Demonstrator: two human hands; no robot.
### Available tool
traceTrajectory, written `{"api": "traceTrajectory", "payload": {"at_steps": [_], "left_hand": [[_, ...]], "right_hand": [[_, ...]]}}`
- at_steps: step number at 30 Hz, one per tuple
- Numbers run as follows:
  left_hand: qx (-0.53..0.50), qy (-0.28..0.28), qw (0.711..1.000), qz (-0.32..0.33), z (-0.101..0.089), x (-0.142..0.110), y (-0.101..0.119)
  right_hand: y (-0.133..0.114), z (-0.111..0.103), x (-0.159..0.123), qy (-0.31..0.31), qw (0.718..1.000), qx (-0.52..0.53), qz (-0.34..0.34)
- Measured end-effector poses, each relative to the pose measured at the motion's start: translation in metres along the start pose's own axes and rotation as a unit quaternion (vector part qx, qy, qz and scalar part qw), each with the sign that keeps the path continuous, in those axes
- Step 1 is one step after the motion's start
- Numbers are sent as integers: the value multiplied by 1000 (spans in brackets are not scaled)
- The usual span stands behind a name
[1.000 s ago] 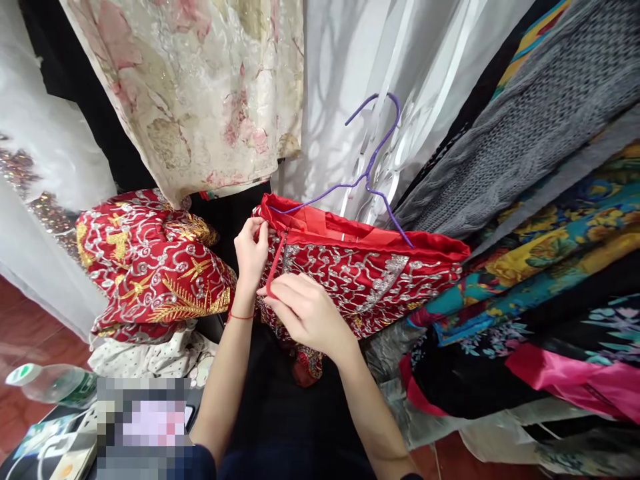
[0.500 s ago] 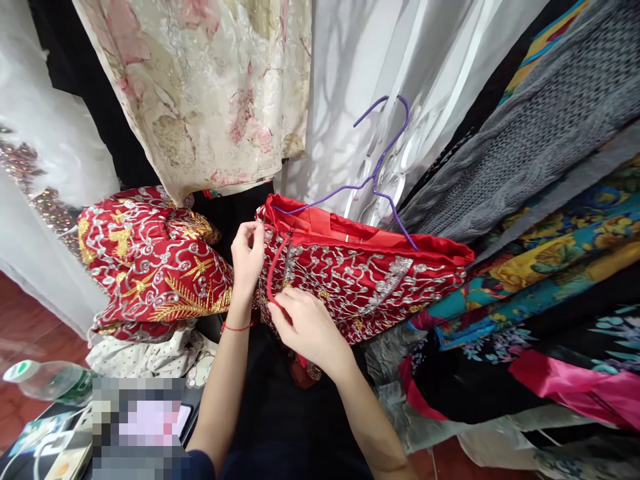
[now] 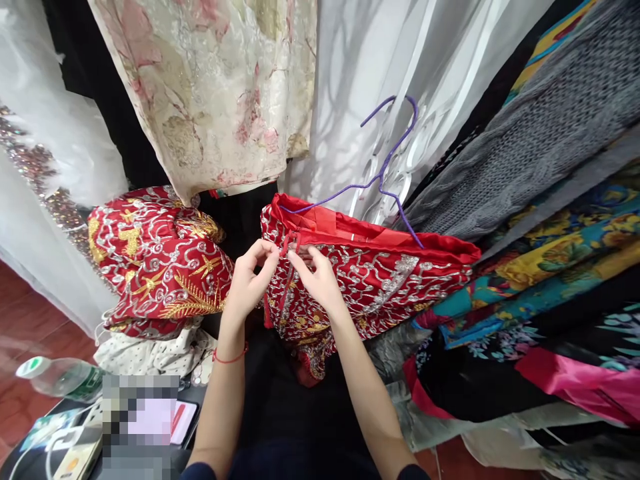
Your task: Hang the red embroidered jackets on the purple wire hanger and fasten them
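Observation:
A red skirt (image 3: pixel 380 273) with silver embroidery hangs from a purple wire hanger (image 3: pixel 385 167), its waistband open at the top. My left hand (image 3: pixel 250 277) and my right hand (image 3: pixel 315 273) meet at the waistband's left end. Both pinch a thin red cord (image 3: pixel 289 245) there, fingers pressed together. The cord's loose length trails down the skirt front below my hands. A red thread bracelet circles my left wrist.
A second red garment with gold and silver embroidery (image 3: pixel 155 260) lies bunched at the left. Floral cream fabric (image 3: pixel 215 87), white sheer cloth and grey knit (image 3: pixel 525 133) hang around. Colourful folded clothes (image 3: pixel 550 293) lie right. A plastic bottle (image 3: pixel 55 377) and a phone sit lower left.
My right hand has risen from the skirt's front up to the waistband, joining my left hand at the cord. The cord loop it held lower now hangs slack.

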State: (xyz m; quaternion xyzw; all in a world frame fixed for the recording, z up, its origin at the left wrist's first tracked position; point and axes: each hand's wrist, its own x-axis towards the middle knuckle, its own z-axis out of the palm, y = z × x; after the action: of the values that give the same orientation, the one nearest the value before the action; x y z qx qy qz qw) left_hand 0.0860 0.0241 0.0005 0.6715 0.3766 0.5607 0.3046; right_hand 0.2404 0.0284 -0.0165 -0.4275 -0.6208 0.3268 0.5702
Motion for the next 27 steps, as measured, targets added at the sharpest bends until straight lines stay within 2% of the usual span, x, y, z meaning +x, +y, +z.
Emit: {"api": "traceTrajectory", "payload": {"at_steps": [3,8,10,13,17,20,23,25,27], "left_hand": [[1,10,1000,0,5,8,-16],[-97,15,995,35,12,18,-38],[-64,0,997,35,15,22,-42],[41,-1,999,22,19,30,-44],[121,95,988,-4,25,46,-43],[109,165,979,-50,30,55,-38],[-9,257,966,-27,37,58,-31],[-105,302,947,10,42,60,-27],[-166,303,938,31,45,62,-25]], "right_hand": [[-4,2,8,16,1000,23,-8],[-24,-5,16,56,992,-69,-93],[-29,-11,25,55,987,-89,-125],[-29,-23,44,49,980,-114,-153],[-24,-37,61,13,984,-75,-160],[-19,-44,60,-36,995,20,-95],[-16,-47,54,-31,999,32,0],[-15,-50,53,-7,999,-42,9],[-17,-55,55,-9,992,-129,-9]]}}
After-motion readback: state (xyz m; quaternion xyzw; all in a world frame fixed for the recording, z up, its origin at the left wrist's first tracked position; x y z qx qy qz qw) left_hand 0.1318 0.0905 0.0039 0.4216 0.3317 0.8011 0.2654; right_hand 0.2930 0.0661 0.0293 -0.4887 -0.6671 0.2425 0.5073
